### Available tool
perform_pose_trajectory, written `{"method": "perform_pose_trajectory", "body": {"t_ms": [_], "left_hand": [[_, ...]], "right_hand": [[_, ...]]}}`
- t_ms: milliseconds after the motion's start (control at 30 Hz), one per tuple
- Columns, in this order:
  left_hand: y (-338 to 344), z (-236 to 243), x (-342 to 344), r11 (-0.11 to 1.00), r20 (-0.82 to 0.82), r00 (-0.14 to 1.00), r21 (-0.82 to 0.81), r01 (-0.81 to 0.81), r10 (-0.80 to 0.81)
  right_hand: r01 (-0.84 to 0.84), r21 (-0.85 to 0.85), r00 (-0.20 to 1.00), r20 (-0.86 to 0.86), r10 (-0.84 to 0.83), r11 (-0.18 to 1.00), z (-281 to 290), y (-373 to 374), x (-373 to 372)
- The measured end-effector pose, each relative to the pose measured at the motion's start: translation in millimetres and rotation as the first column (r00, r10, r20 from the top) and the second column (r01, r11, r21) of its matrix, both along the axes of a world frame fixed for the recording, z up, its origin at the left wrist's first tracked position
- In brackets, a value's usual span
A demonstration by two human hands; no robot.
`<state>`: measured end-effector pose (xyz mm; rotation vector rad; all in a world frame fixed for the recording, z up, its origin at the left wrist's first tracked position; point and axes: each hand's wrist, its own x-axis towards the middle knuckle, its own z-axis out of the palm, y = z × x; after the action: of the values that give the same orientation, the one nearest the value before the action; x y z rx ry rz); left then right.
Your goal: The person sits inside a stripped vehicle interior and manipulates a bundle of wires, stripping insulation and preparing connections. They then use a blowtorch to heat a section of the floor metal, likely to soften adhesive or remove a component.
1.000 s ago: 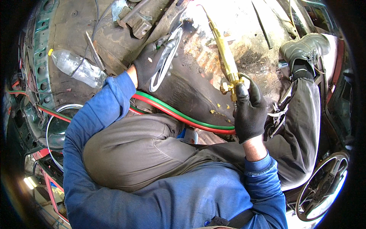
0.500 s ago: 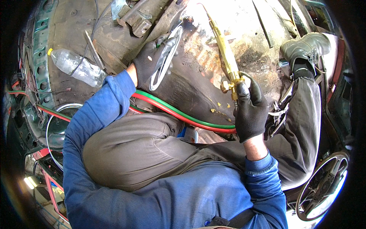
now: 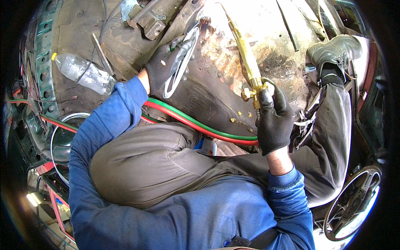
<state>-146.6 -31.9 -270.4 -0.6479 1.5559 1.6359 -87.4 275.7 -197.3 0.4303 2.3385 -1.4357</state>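
Observation:
My right hand (image 3: 275,112), in a black glove, is closed around the lower end of a brass gas torch (image 3: 246,54). The torch's thin curved tip points up and left over brightly lit, rusty sheet metal (image 3: 233,58). In my gloved left hand (image 3: 163,66) is a flattened coil of silvery wire (image 3: 181,62). The coil's upper end lies close to a small orange glow with sparks on the metal. Joined red and green hoses (image 3: 200,130) run across below my hands to beneath the torch. Glare hides the flame at the tip.
A clear plastic bottle (image 3: 85,73) with a yellow cap lies at the left, beside a thin metal strip (image 3: 102,54). A loose wire loop (image 3: 53,141) hangs near my left arm. My boot (image 3: 335,50) rests at the right, with a steering wheel (image 3: 352,204) lower down.
An orange glow with sparks has grown on the metal by the wire's upper end, and the bright light has shifted. My hands have hardly moved.

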Motion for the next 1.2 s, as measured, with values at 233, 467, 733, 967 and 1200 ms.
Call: {"method": "perform_pose_trajectory", "body": {"t_ms": [233, 467, 733, 967, 1200], "left_hand": [[-1.8, -0.4, 1.3, 1.000, 0.013, 1.000, 0.016, -0.011, 0.010], [-3.0, -4.8, 1.8, 1.000, -0.018, 0.999, 0.007, 0.028, -0.028], [-2.0, 41.3, 6.0, 0.997, -0.236, 0.972, 0.071, 0.012, 0.005], [-7.2, 111.9, -7.8, 0.957, -0.374, 0.894, 0.236, -0.167, 0.248], [-27.6, 141.0, 0.7, 0.917, -0.374, 0.899, 0.394, -0.069, 0.228]], "right_hand": [[0.027, 0.025, 0.991, 0.131, -0.030, 0.999, 10.9, -1.6, -5.6], [0.020, 0.038, 0.997, 0.072, -0.023, 0.999, 7.7, 0.2, -1.6], [0.310, -0.074, 0.950, -0.010, -0.311, 0.948, 50.6, 9.1, 7.8], [0.219, -0.286, 0.967, -0.061, -0.246, 0.933, 76.0, -1.0, 13.8], [-0.021, -0.430, 0.996, -0.083, -0.016, 0.903, 80.0, -50.4, 15.0]]}}
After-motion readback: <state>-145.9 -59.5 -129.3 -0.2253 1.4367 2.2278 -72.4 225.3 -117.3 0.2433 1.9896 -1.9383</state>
